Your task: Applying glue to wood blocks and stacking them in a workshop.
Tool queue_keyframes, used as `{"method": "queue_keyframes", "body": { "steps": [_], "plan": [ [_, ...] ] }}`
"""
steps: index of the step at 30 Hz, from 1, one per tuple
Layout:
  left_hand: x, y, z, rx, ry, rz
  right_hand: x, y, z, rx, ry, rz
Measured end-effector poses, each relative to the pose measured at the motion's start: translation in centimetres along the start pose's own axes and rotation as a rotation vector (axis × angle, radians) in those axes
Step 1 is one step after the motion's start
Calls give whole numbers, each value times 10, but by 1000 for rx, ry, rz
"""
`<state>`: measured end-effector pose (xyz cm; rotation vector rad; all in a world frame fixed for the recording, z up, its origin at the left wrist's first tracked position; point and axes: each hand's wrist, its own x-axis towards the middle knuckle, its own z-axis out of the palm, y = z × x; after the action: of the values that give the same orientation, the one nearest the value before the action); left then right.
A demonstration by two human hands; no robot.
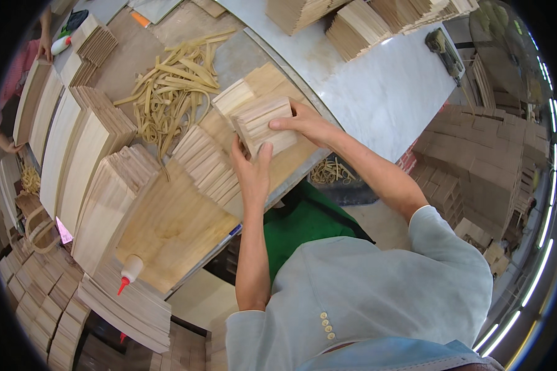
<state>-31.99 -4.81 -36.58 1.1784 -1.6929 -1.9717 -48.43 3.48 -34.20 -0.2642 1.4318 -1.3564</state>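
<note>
A bundle of thin pale wooden slats (263, 122) stands on edge on the wooden worktop (173, 229). My left hand (252, 167) presses against its near side, fingers wrapped around the lower edge. My right hand (306, 123) grips the bundle's right side, with the thumb lying across its top. Both hands hold the bundle together. A fanned row of similar slats (207, 164) lies just left of my left hand. Another small block of slats (235, 97) sits behind the held bundle.
A tangle of yellowish rubber bands (173, 86) lies at the back left. Tall stacks of slats (86, 148) line the left side. A white glue bottle with red tip (130, 271) lies near the front edge. Another person (18, 74) works at far left. More stacks (365, 21) sit on a white table.
</note>
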Motion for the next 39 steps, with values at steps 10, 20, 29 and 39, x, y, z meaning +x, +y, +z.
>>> {"method": "queue_keyframes", "body": {
  "steps": [10, 20, 29, 39],
  "plan": [
    [32, 22, 4, 93, 135, -95, 39, -25, 14, -155, -5, 57],
    [45, 21, 5, 133, 172, -132, 58, -18, 9, -115, -32, 88],
    [29, 24, 12, 207, 212, -81, 42, -23, 13, -128, 30, 49],
    [25, 16, 16, 150, 220, -135, 45, -14, 12, -202, 47, 38]
  ]
}}
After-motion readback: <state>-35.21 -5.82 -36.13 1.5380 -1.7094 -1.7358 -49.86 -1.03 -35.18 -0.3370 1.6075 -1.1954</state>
